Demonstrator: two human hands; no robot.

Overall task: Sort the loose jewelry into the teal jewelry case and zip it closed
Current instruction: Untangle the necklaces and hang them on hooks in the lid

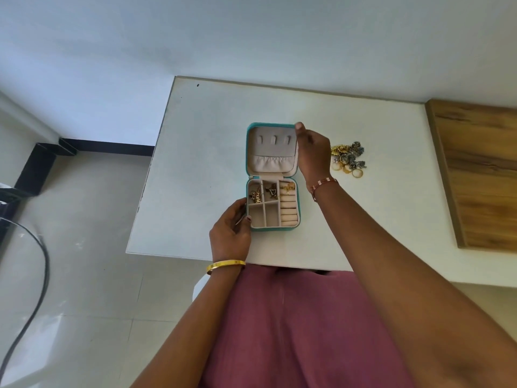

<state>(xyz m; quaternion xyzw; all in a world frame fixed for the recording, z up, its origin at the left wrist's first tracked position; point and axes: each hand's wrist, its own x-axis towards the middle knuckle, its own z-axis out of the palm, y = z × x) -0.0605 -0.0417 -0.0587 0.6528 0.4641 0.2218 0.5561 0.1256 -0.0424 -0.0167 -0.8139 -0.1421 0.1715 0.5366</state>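
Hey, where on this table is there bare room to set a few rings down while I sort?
The table is bare left of the jewelry case, out to its left edge, and along the far edge behind the lid. The near right corner, beyond the right hand, also looks free. It is crowded right of the case, where the jewelry pile lies.

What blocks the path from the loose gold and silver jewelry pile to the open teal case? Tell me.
Only the right hand, gripping the lid's right edge, sits between the jewelry pile and the teal case; the white table shows nothing else there.
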